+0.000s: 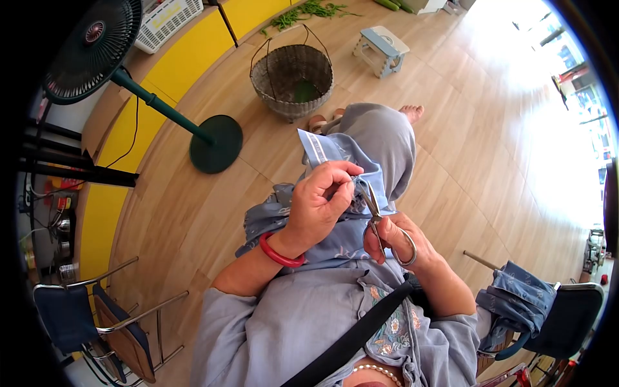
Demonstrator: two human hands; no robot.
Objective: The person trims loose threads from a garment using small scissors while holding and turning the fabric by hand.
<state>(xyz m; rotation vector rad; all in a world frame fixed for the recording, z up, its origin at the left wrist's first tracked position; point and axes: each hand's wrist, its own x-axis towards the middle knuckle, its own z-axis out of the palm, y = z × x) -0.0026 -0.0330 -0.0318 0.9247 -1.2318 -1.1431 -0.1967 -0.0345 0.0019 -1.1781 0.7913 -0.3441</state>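
Blue-grey patterned cloth (342,238) lies across my lap, with a flap that carries a white printed strip at its upper end. My left hand (320,201), below a red bangle (281,250), pinches a gathered bit of this cloth between thumb and fingers. From the right, my right hand (401,240) holds metal scissors (373,209) by the finger loops. Their blades point up and to the left, slightly parted, close to the fingertips of my left hand. Whether the blades touch the cloth I cannot tell.
A woven basket (291,80) stands ahead, near a small folding stool (381,50). The green fan (216,143) is at the left. Chairs stand at lower left (68,316) and lower right (567,319), the right one bearing more blue cloth (519,300). Green vegetables (309,11) lie beyond.
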